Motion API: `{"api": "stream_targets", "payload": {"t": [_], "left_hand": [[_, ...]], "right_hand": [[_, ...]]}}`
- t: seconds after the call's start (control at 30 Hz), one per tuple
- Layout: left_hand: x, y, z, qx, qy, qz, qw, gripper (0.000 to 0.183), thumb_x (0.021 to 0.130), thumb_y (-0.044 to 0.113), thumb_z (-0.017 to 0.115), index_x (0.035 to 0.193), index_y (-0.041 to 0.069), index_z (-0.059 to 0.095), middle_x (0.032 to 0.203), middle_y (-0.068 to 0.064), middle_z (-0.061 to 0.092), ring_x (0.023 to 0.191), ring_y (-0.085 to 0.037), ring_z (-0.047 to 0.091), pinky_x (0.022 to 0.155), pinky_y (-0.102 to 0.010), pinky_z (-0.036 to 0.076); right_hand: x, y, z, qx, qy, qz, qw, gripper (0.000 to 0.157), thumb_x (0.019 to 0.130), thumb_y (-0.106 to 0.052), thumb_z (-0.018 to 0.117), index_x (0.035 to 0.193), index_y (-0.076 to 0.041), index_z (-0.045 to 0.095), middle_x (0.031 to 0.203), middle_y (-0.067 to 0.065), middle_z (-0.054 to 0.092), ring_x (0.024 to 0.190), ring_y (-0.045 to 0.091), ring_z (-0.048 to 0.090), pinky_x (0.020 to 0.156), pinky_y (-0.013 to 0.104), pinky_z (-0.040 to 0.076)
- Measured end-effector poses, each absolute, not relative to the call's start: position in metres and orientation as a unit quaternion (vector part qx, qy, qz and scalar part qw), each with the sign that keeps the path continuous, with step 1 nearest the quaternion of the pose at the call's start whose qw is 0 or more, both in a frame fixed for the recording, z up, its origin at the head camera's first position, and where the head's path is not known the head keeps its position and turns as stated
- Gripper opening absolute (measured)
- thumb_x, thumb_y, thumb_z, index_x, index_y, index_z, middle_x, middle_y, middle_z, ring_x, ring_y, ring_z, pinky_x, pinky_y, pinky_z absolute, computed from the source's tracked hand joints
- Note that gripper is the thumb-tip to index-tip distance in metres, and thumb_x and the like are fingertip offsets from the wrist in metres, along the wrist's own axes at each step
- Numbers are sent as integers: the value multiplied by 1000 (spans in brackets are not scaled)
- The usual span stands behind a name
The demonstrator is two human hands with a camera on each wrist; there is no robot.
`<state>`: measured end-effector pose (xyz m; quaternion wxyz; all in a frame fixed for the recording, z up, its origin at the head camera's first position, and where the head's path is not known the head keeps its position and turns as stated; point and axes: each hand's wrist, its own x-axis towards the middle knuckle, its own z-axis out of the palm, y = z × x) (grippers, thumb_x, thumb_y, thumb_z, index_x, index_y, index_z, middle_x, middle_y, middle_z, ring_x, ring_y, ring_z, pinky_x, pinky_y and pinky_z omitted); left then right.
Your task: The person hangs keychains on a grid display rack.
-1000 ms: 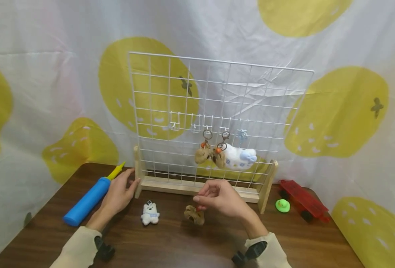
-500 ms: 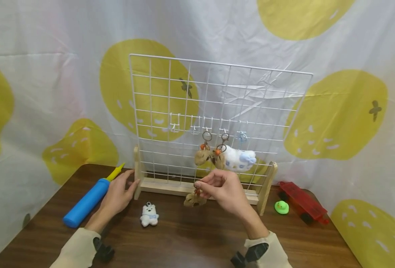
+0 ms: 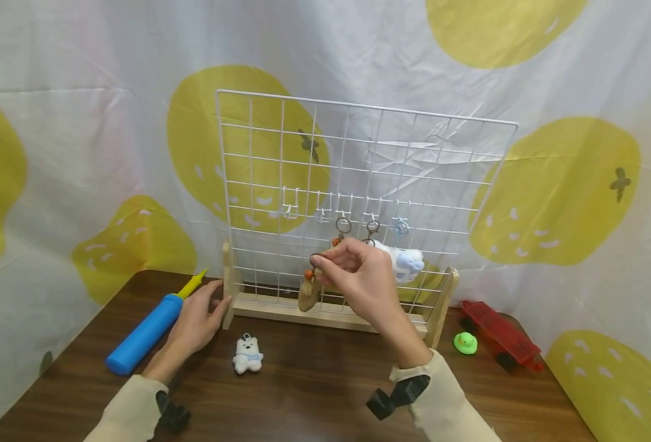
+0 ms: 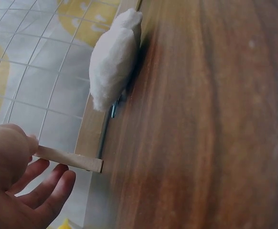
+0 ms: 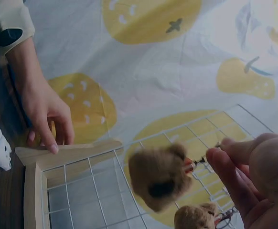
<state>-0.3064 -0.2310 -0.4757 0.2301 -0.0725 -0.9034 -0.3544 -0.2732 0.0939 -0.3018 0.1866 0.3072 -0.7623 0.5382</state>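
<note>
My right hand (image 3: 366, 282) pinches the ring of a brown plush keychain (image 3: 307, 293) with an orange bead. The plush hangs in front of the wire grid rack (image 3: 366, 107); the right wrist view shows its furry brown body (image 5: 153, 174), slightly blurred. My left hand (image 3: 195, 316) grips the rack's left wooden side piece (image 4: 72, 159) between thumb and fingers. Several white hooks (image 3: 290, 212) sit across the grid, the two leftmost bare. Brown keychains hang behind my right hand, partly hidden, beside a white plush with a blue bow (image 3: 408, 263).
A white bear keychain (image 3: 247, 355) lies on the table (image 3: 303, 399) before the rack. Left of my left hand lies a blue pump (image 3: 145, 337) with a yellow nozzle. A green duck (image 3: 465, 343) and a red wheeled toy (image 3: 499, 334) stand at the right.
My right hand has lifted the brown plush keychain off the table and raised it toward the hooks, now covering part of the hanging keychains. My left hand has stayed on the rack.
</note>
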Motion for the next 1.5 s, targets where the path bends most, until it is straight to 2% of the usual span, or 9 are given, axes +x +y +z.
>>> {"api": "stream_targets", "payload": {"t": [0.17,0.47,0.6,0.73,0.9,1.07,1.37,1.5], "left_hand": [[-305,-231,-477,-70,-904,-355,227,45,109,20,68,147,-1,58,135,-27,70,105,-40,78,86,-55,66],[-305,-230,-477,-69,-906,-355,219,47,109,20,68,149,-2,56,137,-28,69,107,-41,78,88,-56,66],[-304,-231,-477,-68,-906,-356,220,47,109,21,68,149,-1,57,136,-27,69,107,-40,78,87,-55,66],[-304,-232,-478,-67,-904,-356,227,45,109,21,68,147,-1,58,134,-26,70,105,-39,78,87,-55,66],[-304,-233,-478,-69,-903,-356,229,45,109,20,68,147,-1,58,133,-26,71,104,-38,78,87,-55,66],[-305,-231,-479,-72,-903,-357,229,45,109,20,68,147,-1,58,133,-26,71,104,-38,78,86,-54,66],[-305,-230,-475,-73,-902,-357,230,44,109,19,68,146,-1,59,133,-25,71,105,-38,78,86,-55,66],[-305,-229,-475,-72,-904,-354,231,44,109,20,68,147,-1,59,134,-26,71,105,-39,78,87,-56,66]], "right_hand": [[-282,86,-298,295,-764,534,209,12,95,-16,86,100,-8,79,89,8,84,75,20,82,67,28,66],[-294,82,-291,294,-770,520,224,12,99,-16,82,107,-8,81,97,8,85,86,18,84,70,34,68],[-298,78,-286,285,-764,533,227,9,99,-13,81,105,-6,81,93,11,84,80,22,84,63,36,67],[-302,72,-283,272,-749,554,240,11,99,-14,81,103,-4,80,89,13,84,72,27,82,58,33,66],[-305,66,-279,261,-739,557,275,12,99,-16,81,103,-5,81,87,16,83,68,29,81,57,33,65],[-305,64,-279,255,-727,569,287,13,101,-16,79,105,-4,79,86,19,82,64,30,80,54,34,64],[-304,64,-275,259,-727,566,290,14,102,-14,77,108,-1,77,84,19,82,57,24,77,51,38,63],[-305,64,-273,255,-737,552,295,15,104,-11,74,109,3,77,83,20,81,54,20,76,50,34,62]]}}
